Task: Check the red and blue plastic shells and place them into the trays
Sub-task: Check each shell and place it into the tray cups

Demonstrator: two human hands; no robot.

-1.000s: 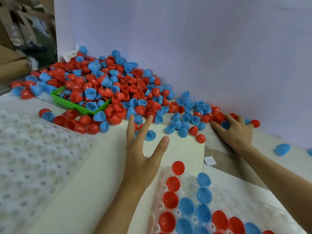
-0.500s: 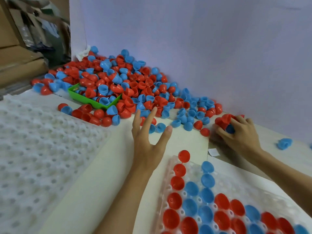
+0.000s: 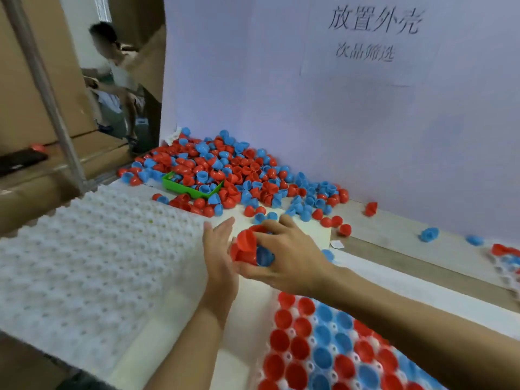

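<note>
Hands (image 3: pixel 247 260) cupped around gathered shells (image 3: pixel 250 249)

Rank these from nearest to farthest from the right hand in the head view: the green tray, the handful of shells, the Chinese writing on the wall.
1. Handful of shells: gripped in the right hand.
2. Green tray: ahead to the left, in the pile.
3. Chinese writing: high on the wall.

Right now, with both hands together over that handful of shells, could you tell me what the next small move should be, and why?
Probably bring the handful to the part-filled tray and seat one shell. The right hand grips several red and blue shells, the left hand rests open against them, and that tray lies just below with clear cups among its seated shells.
</note>
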